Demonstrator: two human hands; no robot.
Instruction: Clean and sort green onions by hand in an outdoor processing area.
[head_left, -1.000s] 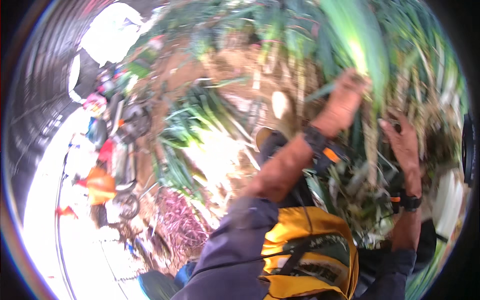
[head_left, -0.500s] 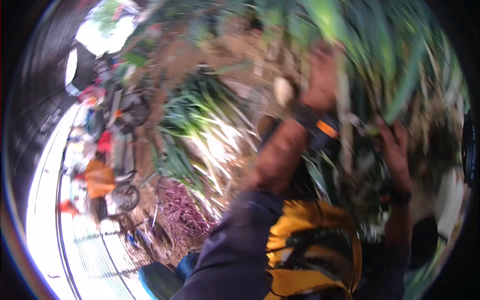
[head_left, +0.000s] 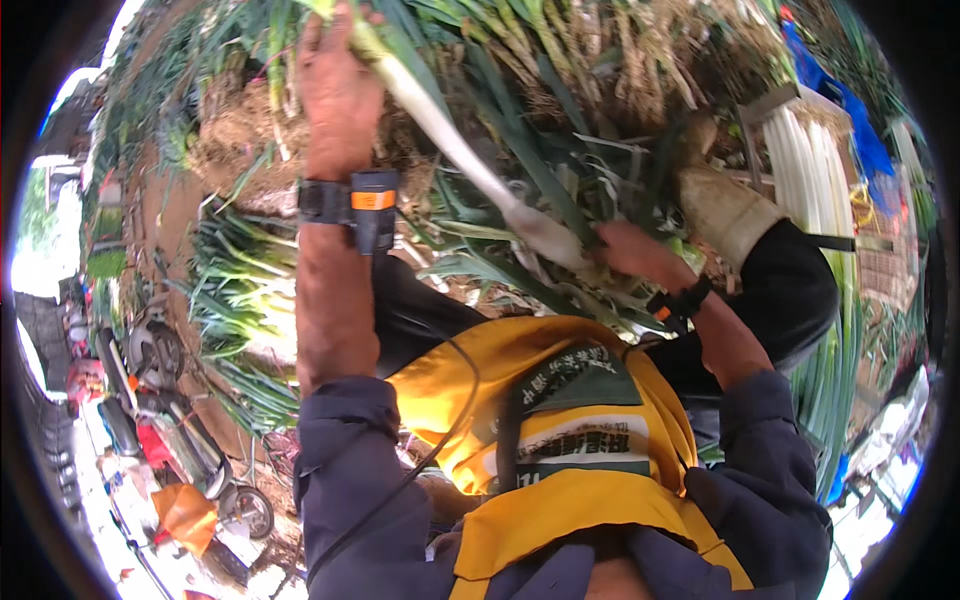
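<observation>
White and thick, the stalk of a long leek point(head_left: 470, 160) runs on a slant from the upper middle of the frame down toward the centre right; its green top sits under the left hand point(head_left: 335, 85), whose fingers are clenched round it near the top edge; its lower white end goes into the right hand point(head_left: 640, 255), which grasps it just right of centre; both wrists carry dark bands, the left one point(head_left: 350, 205) with an orange patch; behind the leek a heap of green leaves and dry brown roots point(head_left: 600, 70) fills the upper frame; trimmed white leeks point(head_left: 810, 170) stand bundled at the upper right, well apart from the hands; a yellow apron point(head_left: 560, 440) covers the lap at lower centre, just below the right hand; more cut greens point(head_left: 240, 300) lie at the left, with motorbikes point(head_left: 150, 400) parked at the lower left.
</observation>
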